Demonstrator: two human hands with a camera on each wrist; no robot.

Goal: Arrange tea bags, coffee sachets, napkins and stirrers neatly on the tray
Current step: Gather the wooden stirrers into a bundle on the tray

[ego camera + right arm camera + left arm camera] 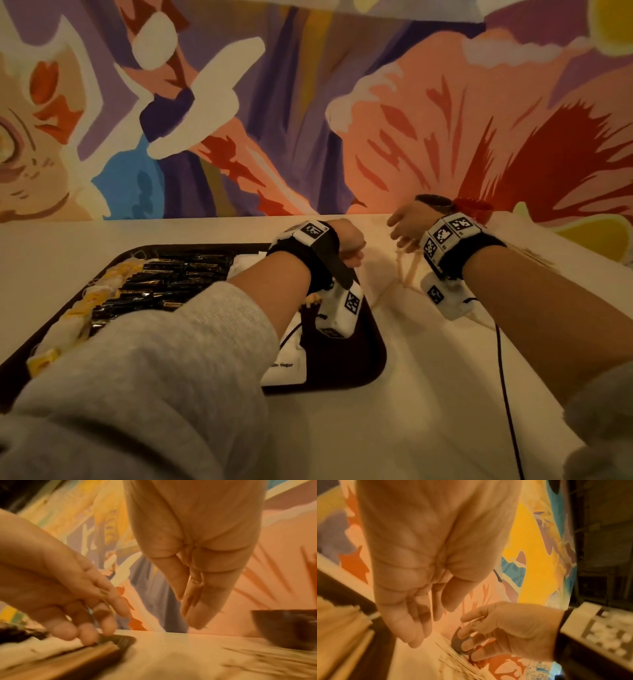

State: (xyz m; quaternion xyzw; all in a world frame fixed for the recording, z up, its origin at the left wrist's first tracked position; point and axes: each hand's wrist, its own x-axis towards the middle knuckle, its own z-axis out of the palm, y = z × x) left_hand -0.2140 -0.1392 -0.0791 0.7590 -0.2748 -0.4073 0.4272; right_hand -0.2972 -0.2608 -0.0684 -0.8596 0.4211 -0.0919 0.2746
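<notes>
A dark tray (pixel 371 356) holds yellow tea bags (pixel 99 294), black coffee sachets (pixel 171 277), white napkins (pixel 245 263) and a sugar sachet (pixel 286 370). My left hand (pixel 352 245) is at the tray's far right corner. In the right wrist view its fingertips (pixel 87 632) touch a row of wooden stirrers (pixel 96 651) lying in the tray. My right hand (pixel 407 222) hovers over loose stirrers (pixel 407 270) scattered on the table right of the tray. Its fingers (pixel 197 601) point down, straight and together, holding nothing.
A dark bowl (pixel 433 202) and a red bowl (pixel 474 205) stand by the painted wall just beyond my right hand. A black cable (pixel 507 394) runs from the right wrist toward the table's near edge. The white table (pixel 428 394) is bare in front.
</notes>
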